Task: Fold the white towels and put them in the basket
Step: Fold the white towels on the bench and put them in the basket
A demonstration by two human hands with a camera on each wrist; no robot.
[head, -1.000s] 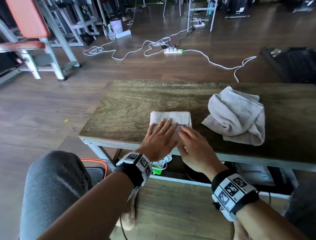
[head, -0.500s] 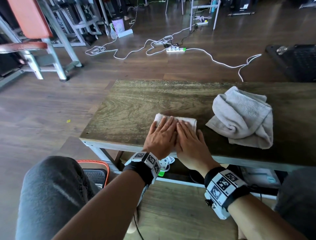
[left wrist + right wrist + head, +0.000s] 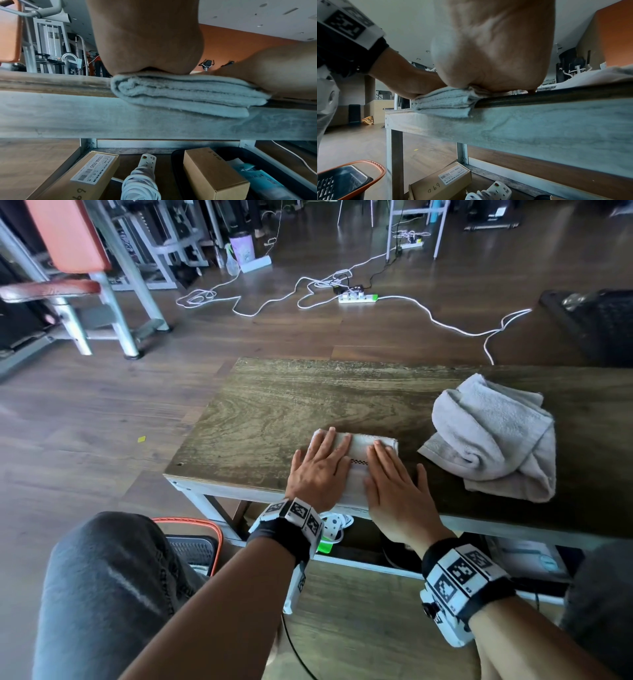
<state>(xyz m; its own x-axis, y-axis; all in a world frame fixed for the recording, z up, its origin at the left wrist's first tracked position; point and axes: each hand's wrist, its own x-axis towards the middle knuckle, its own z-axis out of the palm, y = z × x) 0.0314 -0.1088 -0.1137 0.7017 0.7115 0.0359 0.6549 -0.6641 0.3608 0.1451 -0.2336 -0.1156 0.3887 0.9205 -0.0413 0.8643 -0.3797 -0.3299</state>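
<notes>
A small folded white towel [image 3: 358, 448] lies at the near edge of the wooden table [image 3: 274, 405], its stacked layers plain in the left wrist view [image 3: 185, 94] and the right wrist view [image 3: 443, 104]. My left hand [image 3: 320, 467] lies flat on its left half, fingers straight. My right hand [image 3: 394, 484] presses flat on its right half. A second, crumpled white towel [image 3: 493, 436] sits on the table to the right. A black basket with an orange rim [image 3: 195, 546] stands on the floor beside my left knee, also in the right wrist view [image 3: 347, 180].
Under the table a shelf holds cardboard boxes [image 3: 212, 174] and a coiled power strip [image 3: 142, 180]. White cables and a power strip [image 3: 358, 298] trail over the floor beyond the table. A gym bench [image 3: 68, 268] stands at the far left.
Both hands have slid apart on the folded towel, the left toward its left edge and the right toward its right side, still pressing it flat.
</notes>
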